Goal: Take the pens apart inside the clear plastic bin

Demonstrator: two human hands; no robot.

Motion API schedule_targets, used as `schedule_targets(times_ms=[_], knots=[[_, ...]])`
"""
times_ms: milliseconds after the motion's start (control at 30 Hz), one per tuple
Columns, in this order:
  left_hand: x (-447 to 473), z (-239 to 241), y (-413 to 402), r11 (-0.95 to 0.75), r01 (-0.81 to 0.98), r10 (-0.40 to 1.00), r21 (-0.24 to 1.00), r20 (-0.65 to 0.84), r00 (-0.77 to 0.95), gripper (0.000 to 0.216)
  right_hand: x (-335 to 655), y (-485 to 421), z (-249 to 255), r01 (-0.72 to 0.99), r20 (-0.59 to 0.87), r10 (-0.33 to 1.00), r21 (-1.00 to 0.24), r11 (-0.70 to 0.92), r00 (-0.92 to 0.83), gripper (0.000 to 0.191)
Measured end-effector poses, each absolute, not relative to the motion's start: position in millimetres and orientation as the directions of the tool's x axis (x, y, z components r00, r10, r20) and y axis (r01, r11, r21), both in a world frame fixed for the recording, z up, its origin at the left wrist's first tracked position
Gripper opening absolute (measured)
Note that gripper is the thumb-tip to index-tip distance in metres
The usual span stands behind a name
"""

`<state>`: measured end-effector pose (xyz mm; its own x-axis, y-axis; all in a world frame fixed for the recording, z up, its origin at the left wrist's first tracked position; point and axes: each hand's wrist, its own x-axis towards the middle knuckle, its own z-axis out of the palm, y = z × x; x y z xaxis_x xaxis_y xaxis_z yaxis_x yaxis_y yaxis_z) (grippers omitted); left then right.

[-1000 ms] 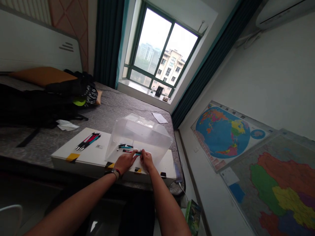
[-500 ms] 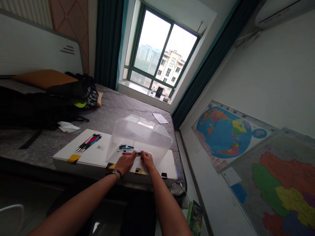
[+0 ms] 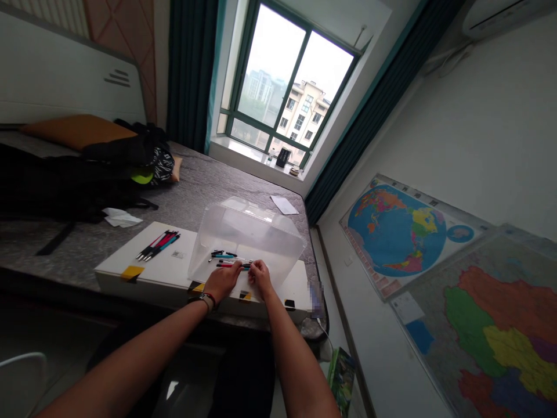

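1. Left hand (image 3: 223,280): fingertips pinched on a slim pen piece (image 3: 245,266). Right hand (image 3: 261,278): fingertips closed at its other end, close by. One part or two meeting there, we cannot tell.
2. The piece sits between the hands, above the front of the white box (image 3: 117,261). Narrow grip, in our judgement: uneven pressure or a twist could make it slip and drop.
3. Beyond the fingers lie loose pen parts (image 3: 224,255), near the clear plastic bin (image 3: 256,225); within its walls or just in front, we cannot settle. A knuckle brushing them could set round barrels rolling.
4. The bin rests on the box; a forearm knock might shift it and whatever lies against it.
5. Well to the left, a bundle of pens (image 3: 159,245) lies on the same box. We note no raised edge; a jolt to the box could scatter them onto the bed (image 3: 204,186).
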<state>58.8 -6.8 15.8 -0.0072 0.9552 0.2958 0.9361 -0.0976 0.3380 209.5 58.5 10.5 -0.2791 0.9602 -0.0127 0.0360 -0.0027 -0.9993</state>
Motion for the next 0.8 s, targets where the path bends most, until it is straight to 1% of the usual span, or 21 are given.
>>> schedule_targets(times_ms=[67,167,233,367,433,567,633,800], knots=[[58.9,16.1,-6.7,-0.094,0.936,0.955,0.340,0.296,-0.012,0.046,208.6,57.9,10.5,0.058,-0.012,0.959,-0.998,0.005,-0.282,0.036],[58.8,15.9,-6.5,-0.089,0.930,0.954,0.356,0.300,-0.023,0.046,207.4,58.5,8.6,0.116,0.012,0.948,-0.992,0.051,-0.317,0.043],[59.0,15.8,-6.4,-0.090,0.925,0.954,0.369,0.299,-0.027,0.047,207.6,59.1,7.7,0.127,0.024,0.946,-0.990,0.068,-0.322,0.043],[59.7,15.9,-6.4,-0.085,0.924,0.954,0.373,0.299,-0.033,0.047,209.6,58.8,9.1,0.070,0.000,0.942,-0.997,0.025,-0.336,0.034],[59.8,15.9,-6.3,-0.082,0.926,0.952,0.369,0.303,-0.037,0.046,209.9,58.1,10.3,0.037,-0.010,0.939,-0.999,0.003,-0.345,0.034],[59.3,15.4,-5.9,-0.085,0.932,0.949,0.353,0.314,-0.033,0.047,209.4,58.8,9.8,0.029,-0.032,0.944,-0.999,-0.024,-0.328,0.037],[59.2,15.0,-5.8,-0.086,0.930,0.948,0.356,0.317,-0.033,0.048,209.9,60.4,7.9,0.017,-0.030,0.957,-1.000,-0.026,-0.290,0.036],[59.5,14.3,-5.6,-0.089,0.919,0.950,0.384,0.311,-0.038,0.047,211.4,64.7,1.8,-0.027,0.017,0.996,-1.000,0.015,-0.092,0.037]])
